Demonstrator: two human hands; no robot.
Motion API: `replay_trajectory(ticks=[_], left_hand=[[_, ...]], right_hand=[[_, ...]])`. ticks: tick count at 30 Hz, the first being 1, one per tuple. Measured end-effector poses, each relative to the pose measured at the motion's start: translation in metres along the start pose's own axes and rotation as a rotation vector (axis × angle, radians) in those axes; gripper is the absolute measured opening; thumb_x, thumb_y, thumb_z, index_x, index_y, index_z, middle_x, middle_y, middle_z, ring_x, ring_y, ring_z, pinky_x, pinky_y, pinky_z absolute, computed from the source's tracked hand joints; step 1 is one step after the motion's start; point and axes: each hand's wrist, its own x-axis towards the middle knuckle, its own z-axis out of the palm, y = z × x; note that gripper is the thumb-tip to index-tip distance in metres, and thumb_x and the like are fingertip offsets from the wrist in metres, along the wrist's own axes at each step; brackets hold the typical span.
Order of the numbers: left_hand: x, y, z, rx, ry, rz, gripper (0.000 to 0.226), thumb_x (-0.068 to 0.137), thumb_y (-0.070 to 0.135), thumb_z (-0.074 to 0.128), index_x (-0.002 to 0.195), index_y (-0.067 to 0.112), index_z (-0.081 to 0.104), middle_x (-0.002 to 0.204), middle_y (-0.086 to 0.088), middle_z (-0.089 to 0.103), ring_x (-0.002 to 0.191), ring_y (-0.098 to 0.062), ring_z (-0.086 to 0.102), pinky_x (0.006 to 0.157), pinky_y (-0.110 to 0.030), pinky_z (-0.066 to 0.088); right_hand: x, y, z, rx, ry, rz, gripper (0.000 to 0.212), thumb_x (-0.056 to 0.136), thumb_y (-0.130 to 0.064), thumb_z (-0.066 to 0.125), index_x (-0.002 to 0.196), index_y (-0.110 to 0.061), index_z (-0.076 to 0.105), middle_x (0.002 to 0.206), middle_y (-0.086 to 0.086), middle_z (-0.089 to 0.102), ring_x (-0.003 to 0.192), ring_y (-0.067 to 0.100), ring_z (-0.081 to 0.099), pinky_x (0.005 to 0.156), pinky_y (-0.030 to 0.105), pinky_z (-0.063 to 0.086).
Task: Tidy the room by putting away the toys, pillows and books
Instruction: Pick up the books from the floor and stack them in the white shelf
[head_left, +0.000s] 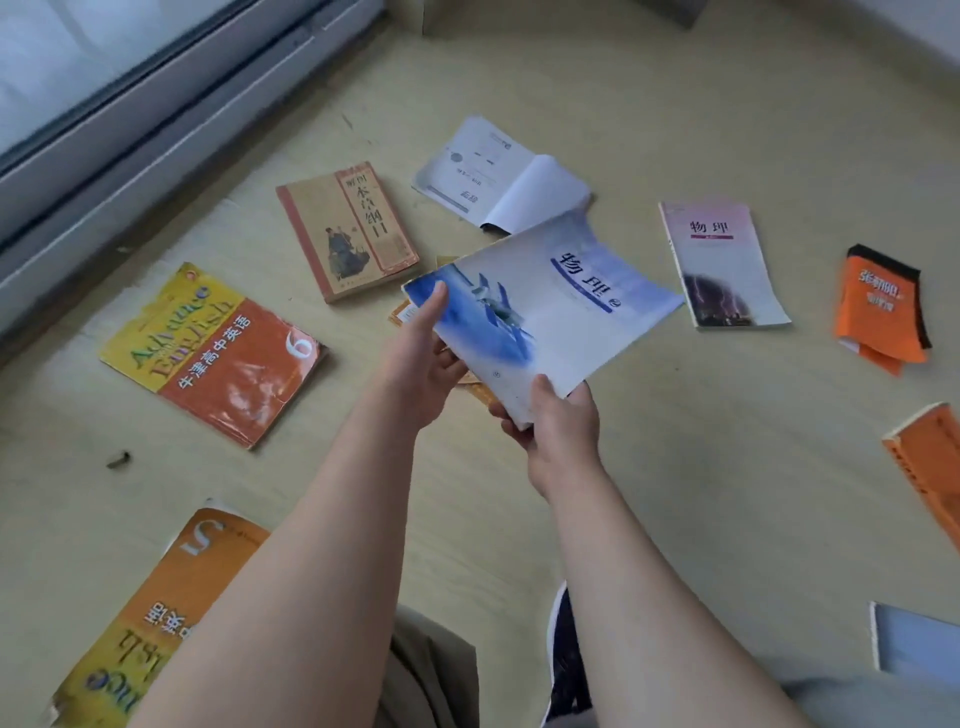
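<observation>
A blue and white physics book (550, 301) is lifted off the floor, held by both hands. My left hand (423, 364) grips its left corner, thumb on the cover. My right hand (558, 421) pinches its near corner, thumb on top. Partly hidden under it lies an orange book (402, 314). Around it on the floor lie a yellow and orange English book marked 6 (213, 353), a brown old-style book (348, 231), a white book lying open (498, 176) and a pale physics book with lightning (722, 265).
More books lie about: an orange one marked 5 (156, 618) near left, a bent orange and black one (880, 309) at right, an orange one (930, 467) at the right edge, a bluish one (914, 642) near right. A grey window frame (130, 140) runs along the left.
</observation>
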Motion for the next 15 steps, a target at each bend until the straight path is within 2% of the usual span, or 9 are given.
replay_trajectory(ticks=[2, 4, 7, 9, 11, 13, 15], left_hand=[[0.004, 0.018, -0.019, -0.035, 0.052, 0.060, 0.049, 0.099, 0.043, 0.059, 0.133, 0.008, 0.063, 0.124, -0.012, 0.072, 0.112, -0.028, 0.071, 0.098, -0.041, 0.056], [0.006, 0.033, -0.042, -0.006, 0.088, 0.073, 0.039, 0.098, 0.036, 0.060, 0.129, 0.013, 0.065, 0.121, -0.011, 0.073, 0.109, -0.029, 0.072, 0.094, -0.042, 0.057], [0.007, 0.037, -0.062, 0.123, 0.076, -0.042, 0.039, 0.097, 0.026, 0.064, 0.132, 0.011, 0.063, 0.117, -0.012, 0.075, 0.111, -0.032, 0.071, 0.093, -0.043, 0.056], [0.012, 0.032, -0.068, 0.226, 0.109, -0.127, 0.039, 0.092, 0.020, 0.072, 0.129, 0.008, 0.064, 0.112, -0.014, 0.076, 0.104, -0.034, 0.074, 0.094, -0.048, 0.058], [0.014, 0.027, -0.066, 0.295, 0.161, -0.163, 0.041, 0.087, 0.019, 0.078, 0.124, 0.009, 0.064, 0.108, -0.014, 0.077, 0.095, -0.036, 0.075, 0.086, -0.054, 0.060], [0.014, 0.023, -0.062, 0.328, 0.251, -0.106, 0.040, 0.086, 0.020, 0.078, 0.119, 0.006, 0.061, 0.105, -0.013, 0.074, 0.092, -0.033, 0.074, 0.079, -0.052, 0.062], [0.012, 0.021, -0.059, 0.380, 0.355, 0.016, 0.021, 0.095, 0.017, 0.067, 0.112, 0.009, 0.058, 0.103, -0.011, 0.070, 0.089, -0.029, 0.071, 0.077, -0.046, 0.063]], right_hand=[[0.015, -0.007, -0.011, -0.269, -0.131, -0.065, 0.013, 0.104, -0.015, 0.046, 0.105, -0.022, 0.057, 0.085, 0.005, 0.072, 0.049, 0.020, 0.064, 0.048, 0.026, 0.048], [0.031, -0.014, -0.013, -0.458, -0.230, -0.122, 0.012, 0.105, -0.016, 0.047, 0.107, -0.020, 0.058, 0.081, 0.005, 0.071, 0.044, 0.018, 0.057, 0.048, 0.027, 0.047], [0.053, -0.022, -0.012, -0.573, -0.374, -0.148, 0.013, 0.106, -0.016, 0.049, 0.112, -0.020, 0.060, 0.082, 0.007, 0.072, 0.046, 0.019, 0.056, 0.047, 0.029, 0.046], [0.068, -0.026, -0.007, -0.622, -0.453, -0.173, 0.013, 0.106, -0.017, 0.051, 0.117, -0.019, 0.058, 0.087, 0.007, 0.072, 0.051, 0.018, 0.061, 0.046, 0.030, 0.047], [0.083, -0.029, 0.001, -0.709, -0.467, -0.234, 0.015, 0.105, -0.019, 0.054, 0.119, -0.016, 0.059, 0.090, 0.011, 0.071, 0.053, 0.019, 0.063, 0.044, 0.030, 0.048], [0.098, -0.028, 0.011, -0.777, -0.422, -0.277, 0.014, 0.103, -0.027, 0.058, 0.110, -0.016, 0.064, 0.090, 0.015, 0.072, 0.052, 0.022, 0.063, 0.045, 0.031, 0.051], [0.110, -0.022, 0.018, -0.786, -0.284, -0.268, 0.025, 0.102, -0.039, 0.056, 0.095, -0.018, 0.068, 0.086, 0.009, 0.072, 0.057, 0.024, 0.065, 0.050, 0.034, 0.055]])
